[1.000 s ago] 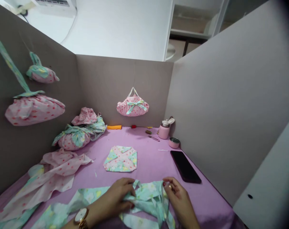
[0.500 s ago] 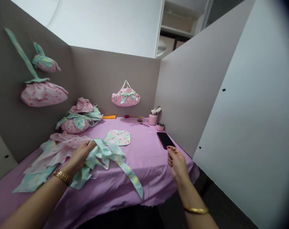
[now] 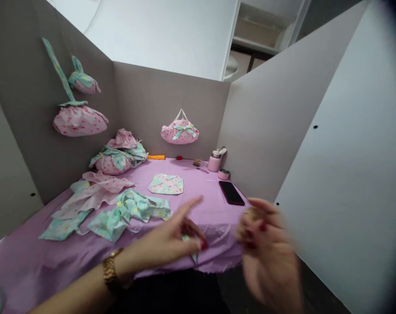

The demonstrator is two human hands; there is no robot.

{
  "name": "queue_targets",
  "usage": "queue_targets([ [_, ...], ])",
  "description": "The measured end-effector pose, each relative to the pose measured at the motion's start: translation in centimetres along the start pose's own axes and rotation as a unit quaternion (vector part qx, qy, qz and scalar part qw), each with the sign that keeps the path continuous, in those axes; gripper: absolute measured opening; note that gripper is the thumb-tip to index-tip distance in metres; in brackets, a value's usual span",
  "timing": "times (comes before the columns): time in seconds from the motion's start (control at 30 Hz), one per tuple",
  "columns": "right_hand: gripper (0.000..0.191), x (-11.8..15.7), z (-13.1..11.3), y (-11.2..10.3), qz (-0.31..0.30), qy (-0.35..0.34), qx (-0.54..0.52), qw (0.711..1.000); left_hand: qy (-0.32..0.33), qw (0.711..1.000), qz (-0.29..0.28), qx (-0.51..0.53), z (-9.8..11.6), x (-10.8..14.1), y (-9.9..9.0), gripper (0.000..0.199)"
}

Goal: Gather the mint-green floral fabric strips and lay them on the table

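Note:
My left hand (image 3: 170, 237) hovers over the front edge of the table, index finger stretched out and thumb apart from it. Behind its fingers shows the tail of a mint floral fabric strip (image 3: 194, 256); no grip on it is visible. My right hand (image 3: 266, 248) is raised at the right, smeared by motion with its fingers bent; whether it holds anything is unclear. Crumpled mint floral fabric (image 3: 142, 205) lies left of centre. Beside it is pink dotted fabric (image 3: 93, 194). A flat patterned fabric piece (image 3: 166, 184) rests farther back.
A dark phone (image 3: 231, 192) lies at the right of the purple cloth (image 3: 204, 209). Behind it stand a pink jar (image 3: 214, 162) and a small pink tin (image 3: 223, 174). Fabric pouches (image 3: 113, 163) are piled back left; another pouch (image 3: 180, 132) hangs on the grey back panel (image 3: 145, 96).
My left hand has let go of the mint floral fabric and moved right. My right hand has come up and closer to the camera. The view has shifted slightly left.

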State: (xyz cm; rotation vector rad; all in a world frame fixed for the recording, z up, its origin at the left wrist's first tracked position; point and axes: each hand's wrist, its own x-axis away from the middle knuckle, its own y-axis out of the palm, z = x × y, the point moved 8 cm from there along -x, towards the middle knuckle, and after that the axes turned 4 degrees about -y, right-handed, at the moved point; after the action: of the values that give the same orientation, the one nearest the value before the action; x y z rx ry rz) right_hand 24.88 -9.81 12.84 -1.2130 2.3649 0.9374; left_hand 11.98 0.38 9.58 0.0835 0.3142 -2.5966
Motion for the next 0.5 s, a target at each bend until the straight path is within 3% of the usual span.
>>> queue_targets([
  [0.03, 0.022, 0.5, 1.7, 2.4, -0.045, 0.063, -0.030, 0.997, 0.002, 0.994, -0.090, 0.063, 0.3, -0.1, 3.2, 0.075],
  [0.07, 0.018, 0.9, 3.2, 4.0, -0.066, 0.124, -0.052, 0.989, 0.023, 0.987, -0.121, 0.104, 0.6, -0.1, 4.9, 0.068],
  [0.1, 0.014, 1.1, 4.0, 4.9, -0.073, 0.155, -0.075, 0.982, 0.035, 0.984, -0.125, 0.126, 0.6, -0.2, 5.6, 0.054],
  [0.17, 0.011, 0.5, 4.2, 5.0, -0.057, 0.166, -0.115, 0.978, -0.006, 0.985, -0.101, 0.141, -1.0, -0.2, 5.0, 0.023],
  [0.23, 0.010, -0.9, 3.0, 3.4, -0.023, 0.137, -0.141, 0.980, -0.057, 0.991, -0.030, 0.119, -2.9, 0.3, 2.1, 0.024],
  [0.4, 0.006, -3.6, -0.4, -1.0, 0.068, 0.064, -0.153, 0.984, -0.104, 0.978, 0.159, 0.087, -5.7, 4.5, -7.0, 0.024],
  [0.5, 0.002, -4.3, -2.1, -2.0, 0.094, 0.019, -0.155, 0.983, -0.123, 0.959, 0.239, 0.094, -7.2, 7.2, -10.5, 0.023],
])
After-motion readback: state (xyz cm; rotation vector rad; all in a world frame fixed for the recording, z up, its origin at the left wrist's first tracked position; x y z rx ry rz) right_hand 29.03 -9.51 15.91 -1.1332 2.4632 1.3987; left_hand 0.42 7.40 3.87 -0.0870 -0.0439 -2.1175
